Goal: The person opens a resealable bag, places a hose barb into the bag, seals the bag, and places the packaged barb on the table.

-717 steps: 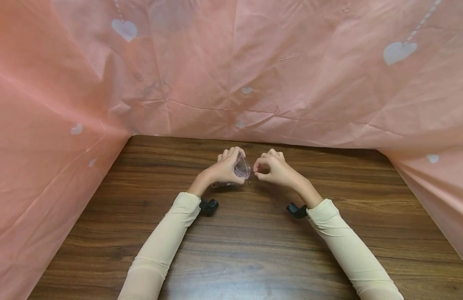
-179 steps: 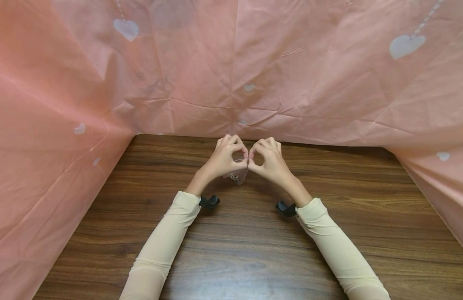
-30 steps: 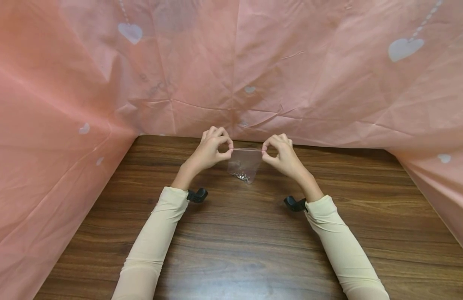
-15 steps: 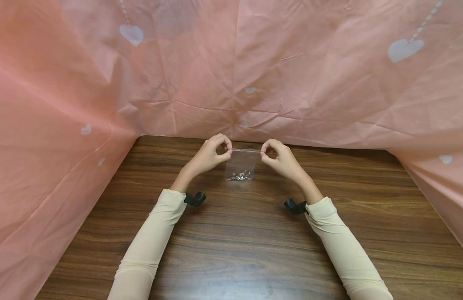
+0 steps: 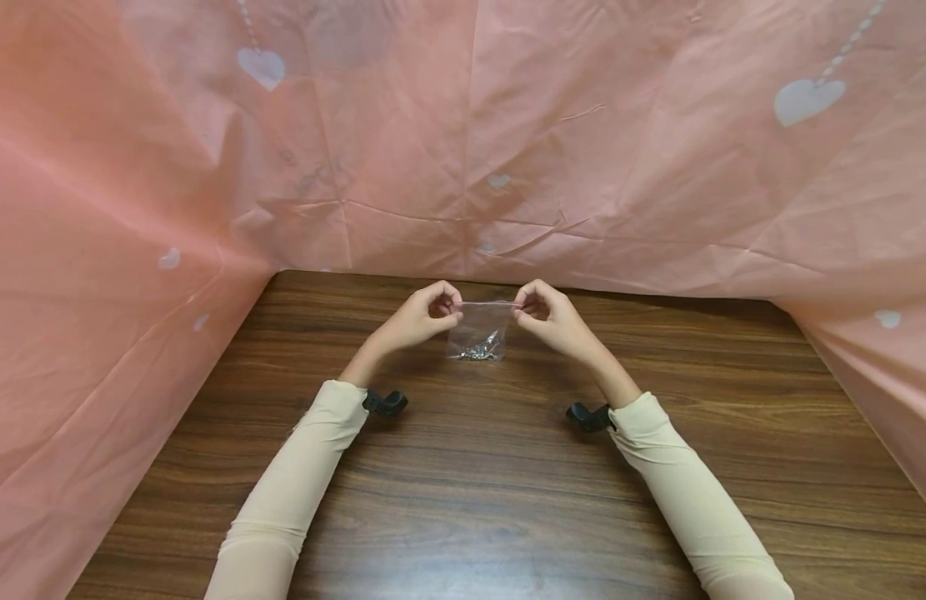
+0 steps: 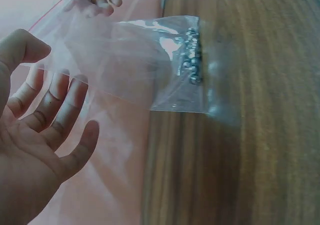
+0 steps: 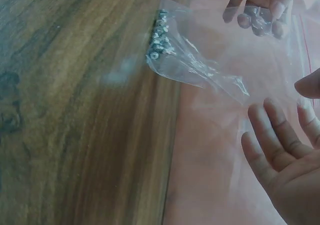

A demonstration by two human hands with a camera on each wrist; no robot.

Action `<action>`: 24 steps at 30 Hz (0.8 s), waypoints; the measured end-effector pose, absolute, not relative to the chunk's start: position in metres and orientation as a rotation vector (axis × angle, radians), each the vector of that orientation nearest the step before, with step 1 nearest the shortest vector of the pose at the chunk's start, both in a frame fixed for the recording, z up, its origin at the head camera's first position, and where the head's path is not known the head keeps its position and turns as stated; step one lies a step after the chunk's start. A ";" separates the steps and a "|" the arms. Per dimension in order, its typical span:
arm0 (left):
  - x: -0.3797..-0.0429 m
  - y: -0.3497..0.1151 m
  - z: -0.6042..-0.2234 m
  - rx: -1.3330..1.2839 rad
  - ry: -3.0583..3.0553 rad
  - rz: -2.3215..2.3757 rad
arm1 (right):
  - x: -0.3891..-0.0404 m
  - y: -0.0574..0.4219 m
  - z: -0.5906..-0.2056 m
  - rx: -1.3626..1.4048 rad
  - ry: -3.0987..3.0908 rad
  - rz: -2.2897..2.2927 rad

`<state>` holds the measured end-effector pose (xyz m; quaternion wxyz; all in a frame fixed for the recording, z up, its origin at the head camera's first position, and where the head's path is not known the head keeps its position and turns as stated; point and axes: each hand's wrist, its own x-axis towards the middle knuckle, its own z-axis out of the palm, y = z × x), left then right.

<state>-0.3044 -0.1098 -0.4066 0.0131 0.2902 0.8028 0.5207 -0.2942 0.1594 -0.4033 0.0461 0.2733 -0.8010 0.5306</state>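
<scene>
A clear zip bag (image 5: 481,325) hangs upright between my two hands near the back of the table. Small shiny metal pieces (image 5: 479,352) lie heaped along its bottom; their exact kind is too small to tell. With thumb and index finger, my left hand (image 5: 416,320) pinches the left end of the bag's top edge. The right end is pinched the same way by my right hand (image 5: 558,322). A reddish zip line (image 7: 304,50) runs along the top in the right wrist view. In the left wrist view, the bag's bottom (image 6: 200,95) is at or just above the wood.
The dark wooden table (image 5: 463,483) reaches back to a pink cloth (image 5: 402,150) with pale hearts, which stands as a wall behind and at both sides. Black wrist devices (image 5: 386,403) sit below both hands.
Six seconds ago my hands met at the bag's mouth; since then they have spread to its two ends. Over the last second they came slightly lower and the bag swung straighter.
</scene>
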 end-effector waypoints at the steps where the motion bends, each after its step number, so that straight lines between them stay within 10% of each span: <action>1: -0.305 -0.110 -0.408 0.894 2.484 1.626 | -0.295 0.158 -0.404 0.825 -2.456 1.621; 24: -0.299 -0.109 -0.416 0.827 2.312 1.731 | -0.296 0.155 -0.409 0.783 -2.520 1.669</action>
